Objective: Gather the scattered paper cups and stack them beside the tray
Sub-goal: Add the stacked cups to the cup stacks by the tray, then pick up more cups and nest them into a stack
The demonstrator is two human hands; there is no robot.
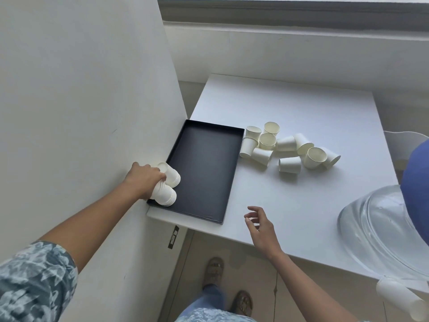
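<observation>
Though wall-flanked, white table [301, 205].

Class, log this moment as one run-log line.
left hand: grips cup stacks at tray edge | right hand: open, empty | loose cups: scattered on table

A single wide-angle camera, worn on the person's head, is looking forward and steeply down over the white desk [301, 205]. It is sitting close, at arm's reach: both forearms are entering from the bottom edge, at about 7 and 5 o'clock. The black tray [204, 170] is lying near frame centre, the scattered paper cups [287, 147] toward 1 o'clock. The person's own feet on the floor [250, 261] are showing at 6 o'clock. A wall [81, 89] is filling the side from 8 to 11 o'clock.
</observation>
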